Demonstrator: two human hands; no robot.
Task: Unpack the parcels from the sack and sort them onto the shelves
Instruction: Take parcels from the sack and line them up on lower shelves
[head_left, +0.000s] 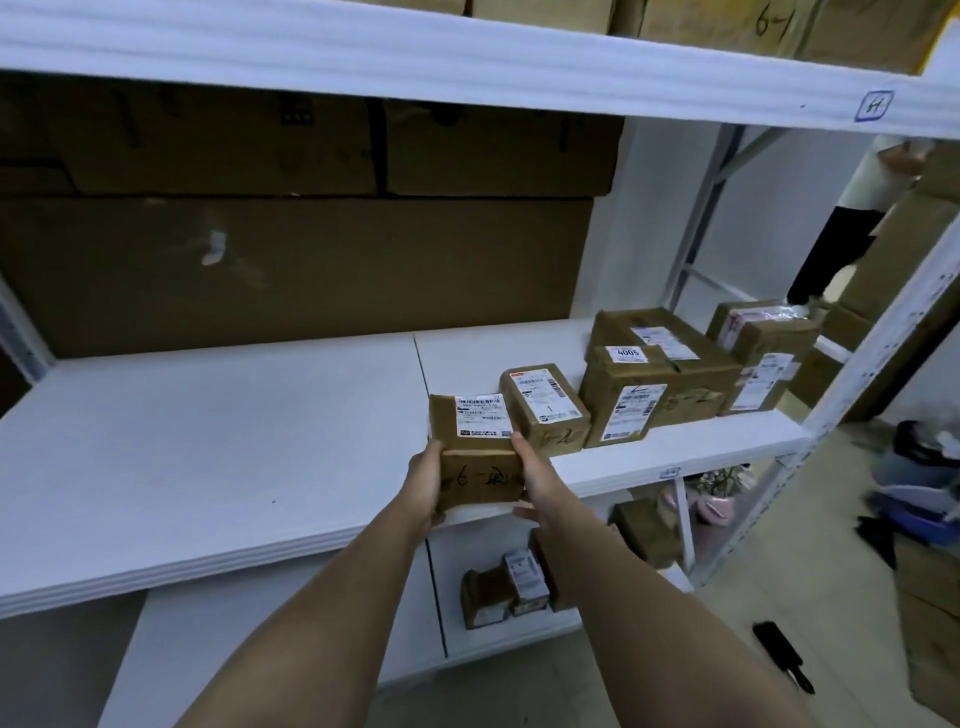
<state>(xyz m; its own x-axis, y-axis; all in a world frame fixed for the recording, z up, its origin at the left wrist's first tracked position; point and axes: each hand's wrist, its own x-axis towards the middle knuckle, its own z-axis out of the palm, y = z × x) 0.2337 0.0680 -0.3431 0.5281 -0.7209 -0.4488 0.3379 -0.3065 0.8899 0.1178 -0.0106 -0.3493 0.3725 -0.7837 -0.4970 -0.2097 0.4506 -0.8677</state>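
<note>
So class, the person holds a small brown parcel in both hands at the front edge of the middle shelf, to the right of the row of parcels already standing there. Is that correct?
One detail is wrong. In the head view, the left hand and right hand hold the small brown parcel at the front edge of the middle shelf, but it sits to the left of the row of parcels, not the right.

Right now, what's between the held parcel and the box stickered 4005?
One small box with a white label, on the middle shelf, touching the held parcel; the 4005 box sits just beyond. Head view.
</note>
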